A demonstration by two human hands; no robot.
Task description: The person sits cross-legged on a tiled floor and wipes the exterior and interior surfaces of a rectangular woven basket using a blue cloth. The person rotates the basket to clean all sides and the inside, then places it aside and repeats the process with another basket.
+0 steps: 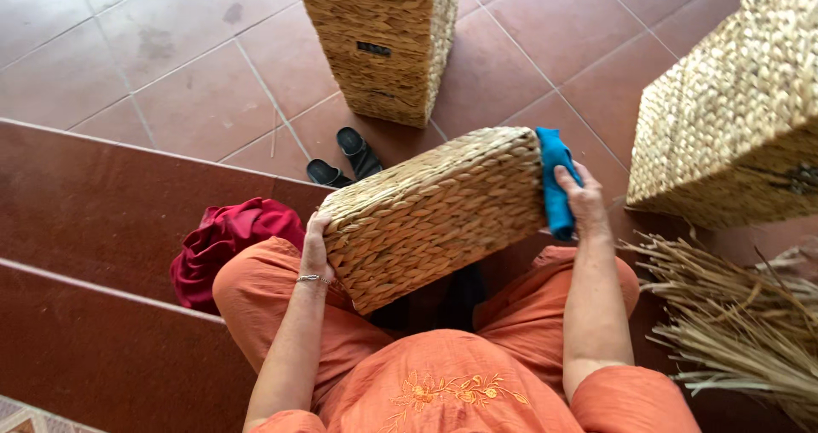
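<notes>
A woven straw basket [434,211] lies tilted across my lap, above my orange trousers. My left hand [316,250] grips its near left corner, a thin bracelet on the wrist. My right hand [584,199] presses a blue cloth [554,181] against the basket's far right end. The cloth hangs down over that end. The basket's inside is hidden from me.
A tall woven basket [383,41] stands on the red tiled floor ahead. Another large woven basket [733,118] sits at the right. Loose dry straw [741,331] lies at the lower right. A dark red cloth [226,245] rests on the step beside my left knee. Black sandals [345,160] lie below.
</notes>
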